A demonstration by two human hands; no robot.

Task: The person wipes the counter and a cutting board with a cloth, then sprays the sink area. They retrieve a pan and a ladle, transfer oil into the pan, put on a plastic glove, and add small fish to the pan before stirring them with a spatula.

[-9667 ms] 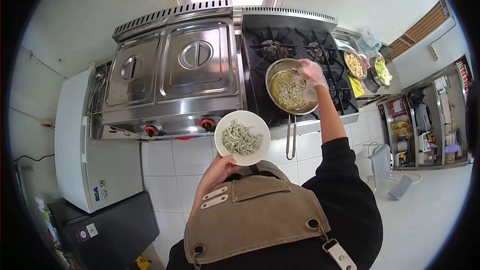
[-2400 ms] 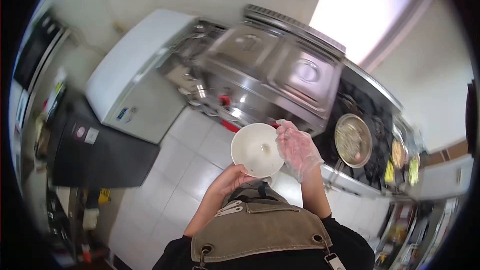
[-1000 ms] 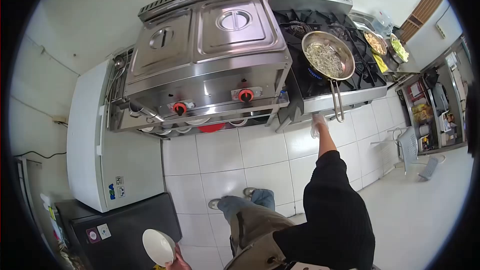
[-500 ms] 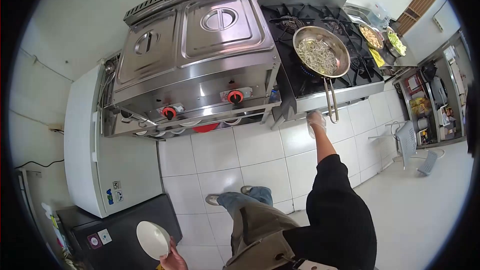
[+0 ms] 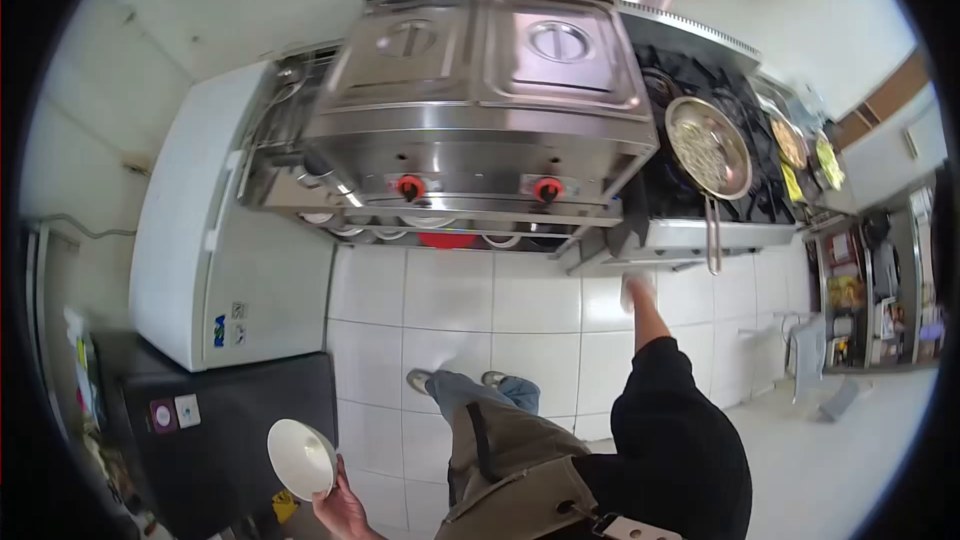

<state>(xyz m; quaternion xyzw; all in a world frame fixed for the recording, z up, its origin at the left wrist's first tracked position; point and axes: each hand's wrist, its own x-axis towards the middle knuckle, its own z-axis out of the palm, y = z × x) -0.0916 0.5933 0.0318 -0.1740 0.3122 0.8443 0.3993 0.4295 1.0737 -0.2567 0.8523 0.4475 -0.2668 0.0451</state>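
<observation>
- Your left hand (image 5: 344, 512) is low down by your left side, at the bottom of the view.
- Its fingers are curled on the rim of a white bowl (image 5: 300, 458) and hold it tight.
- The bowl is tipped on its side, with its open face turned away from you. It looks empty.
- The bowl hangs in the air in front of a black cabinet (image 5: 235, 418), well apart from the stove (image 5: 690, 230).
- Your right hand (image 5: 637, 290) is stretched out in front of you and wears a thin clear glove.
- It is just under the front edge of the stove, near the end of the pan's handle (image 5: 712, 236).
- That hand is blurred, so you cannot tell if its fingers are spread or pressed together, or if they touch anything.
- The pan (image 5: 708, 145) sits on the stove and holds small pale fish.
- Left of the stove is a steel cooker (image 5: 480, 90) with two lids and two red knobs (image 5: 410, 187).
- A white fridge (image 5: 190, 240) stands to the left of that.
- Your feet are on the white tile floor (image 5: 470, 290).
</observation>
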